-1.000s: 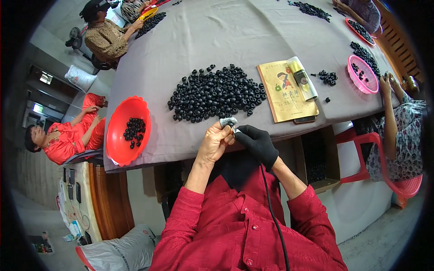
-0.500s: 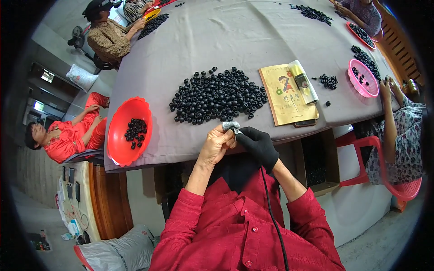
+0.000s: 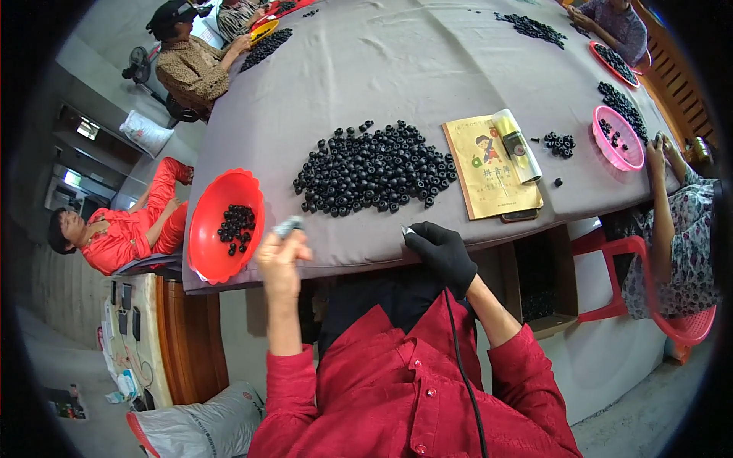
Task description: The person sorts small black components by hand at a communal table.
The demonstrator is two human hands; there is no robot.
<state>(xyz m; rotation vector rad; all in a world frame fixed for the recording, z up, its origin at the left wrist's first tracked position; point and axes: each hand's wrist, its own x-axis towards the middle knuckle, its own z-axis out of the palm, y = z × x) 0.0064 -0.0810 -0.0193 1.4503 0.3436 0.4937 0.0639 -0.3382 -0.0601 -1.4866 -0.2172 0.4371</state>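
Observation:
My left hand [image 3: 282, 256], with a grey wrap on one finger, is beside the red scalloped basin [image 3: 200, 221]; motion smears its fingers, so what they hold, if anything, cannot be made out. In the basin lie several small black round pieces [image 3: 237, 223]. My right hand [image 3: 441, 252] wears a black glove and is closed on a small tool with a pale pointed tip [image 3: 407, 230], its handle hidden in the glove. Beyond both hands spreads a large pile of black, bead-like pieces with holes [image 3: 374, 169] on the grey cloth.
A yellow booklet [image 3: 481, 179] lies right of the pile, with a rolled clear packet [image 3: 518, 145] on it and a phone [image 3: 521, 216] at its near edge. A pink basket [image 3: 617, 139] stands further right. Other people sit around the table. A cable hangs down my front.
My left hand has parted from my right and swung left to the basin. The gloved hand stays near its place with the tool tip now exposed. The whole view has shifted slightly.

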